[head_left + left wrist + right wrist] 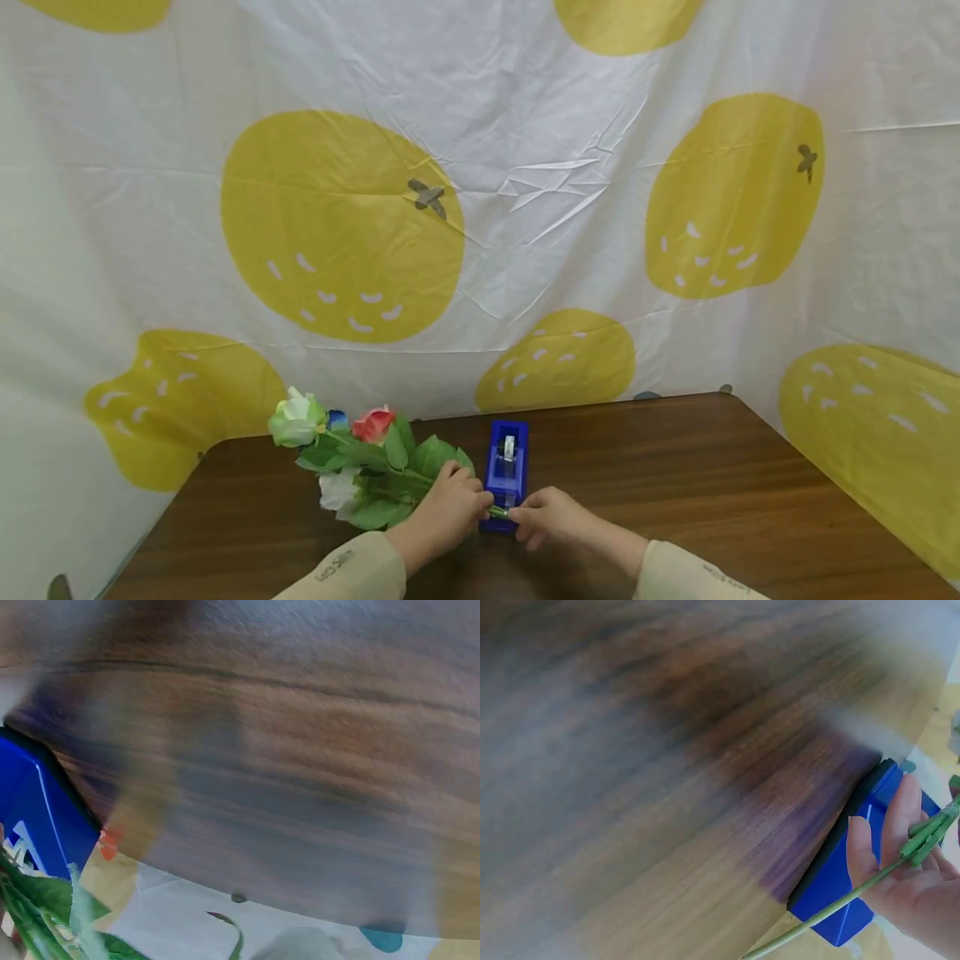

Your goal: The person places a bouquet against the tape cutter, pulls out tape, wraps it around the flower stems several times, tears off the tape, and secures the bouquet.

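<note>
My left hand (453,504) grips the green stems of a bunch of artificial roses, whose leaves (56,896) show in the left wrist view. The blooms point left: a pale green-white rose (297,419), a red one (374,425), a white one (339,493) and a bit of blue. At the cut stem ends (924,838), my right hand (551,515) pinches with thumb and forefinger, other fingers hanging loose. One long thin stem (825,911) runs past that hand. Just under both hands stands a blue tape dispenser (493,467). Whether tape is between my fingers, I cannot tell.
Everything rests on or above a dark brown wooden table (660,467). Behind and beside it hangs a white curtain (525,200) printed with yellow fruit. The dispenser holds a roll of clear tape (509,448).
</note>
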Demonstrator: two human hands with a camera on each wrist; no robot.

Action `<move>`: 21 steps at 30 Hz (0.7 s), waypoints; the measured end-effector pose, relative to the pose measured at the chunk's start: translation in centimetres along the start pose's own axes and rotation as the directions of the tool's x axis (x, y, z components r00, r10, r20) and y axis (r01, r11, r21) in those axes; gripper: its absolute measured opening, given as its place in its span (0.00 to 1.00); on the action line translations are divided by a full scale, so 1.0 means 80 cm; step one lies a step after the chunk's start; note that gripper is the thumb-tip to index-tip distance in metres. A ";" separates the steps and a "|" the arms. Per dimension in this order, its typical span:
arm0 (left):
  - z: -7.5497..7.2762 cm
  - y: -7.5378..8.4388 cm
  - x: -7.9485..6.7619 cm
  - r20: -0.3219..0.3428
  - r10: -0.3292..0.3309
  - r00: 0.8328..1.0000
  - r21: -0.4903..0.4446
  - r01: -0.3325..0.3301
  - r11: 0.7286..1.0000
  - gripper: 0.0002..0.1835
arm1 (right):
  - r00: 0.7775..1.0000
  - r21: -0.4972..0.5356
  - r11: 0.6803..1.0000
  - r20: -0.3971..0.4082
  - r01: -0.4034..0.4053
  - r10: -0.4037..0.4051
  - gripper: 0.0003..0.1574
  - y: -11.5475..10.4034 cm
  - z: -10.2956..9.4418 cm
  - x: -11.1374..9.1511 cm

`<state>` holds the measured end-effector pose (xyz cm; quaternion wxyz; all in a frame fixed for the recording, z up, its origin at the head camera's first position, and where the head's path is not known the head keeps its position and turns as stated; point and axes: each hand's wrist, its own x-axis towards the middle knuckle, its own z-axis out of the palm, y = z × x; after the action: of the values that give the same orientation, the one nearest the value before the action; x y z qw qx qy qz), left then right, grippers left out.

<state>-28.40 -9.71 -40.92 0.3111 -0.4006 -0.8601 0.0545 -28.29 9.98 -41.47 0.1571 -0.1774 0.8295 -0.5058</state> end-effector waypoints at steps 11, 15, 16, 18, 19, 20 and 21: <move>0.006 -0.002 0.004 -0.191 0.196 0.962 0.241 -0.147 0.959 0.09 | 1.000 -0.009 1.000 -0.014 -0.012 0.012 0.15 -0.001 0.008 0.005; 0.003 0.000 0.005 -0.146 0.223 0.964 0.300 -0.172 0.938 0.08 | 0.998 -0.009 1.000 -0.065 0.015 -0.016 0.13 0.002 0.013 0.005; 0.003 0.000 0.005 -0.141 0.232 0.962 0.314 -0.179 0.932 0.08 | 0.997 -0.002 1.000 -0.075 0.025 -0.025 0.13 0.002 0.014 0.005; 0.004 0.000 0.005 -0.137 0.249 0.959 0.342 -0.190 0.920 0.08 | 0.995 0.020 0.999 -0.094 0.038 -0.036 0.11 0.003 0.016 0.004; 0.004 0.001 0.005 -0.131 0.248 0.960 0.349 -0.190 0.918 0.08 | 0.994 0.029 0.999 -0.103 0.043 -0.040 0.11 0.003 0.017 0.003; 0.004 0.001 0.005 -0.123 0.242 0.962 0.352 -0.185 0.918 0.08 | 0.993 0.034 0.998 -0.111 0.051 -0.047 0.11 0.003 0.018 0.003; 0.003 0.001 0.004 -0.113 0.230 0.967 0.350 -0.177 0.920 0.09 | 0.991 0.038 0.997 -0.120 0.063 -0.059 0.11 0.003 0.019 0.003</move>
<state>-28.67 -9.35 -40.99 0.4322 -0.4318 -0.7654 0.2024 -27.85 8.79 -42.35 0.0956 -0.1690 0.8209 -0.5371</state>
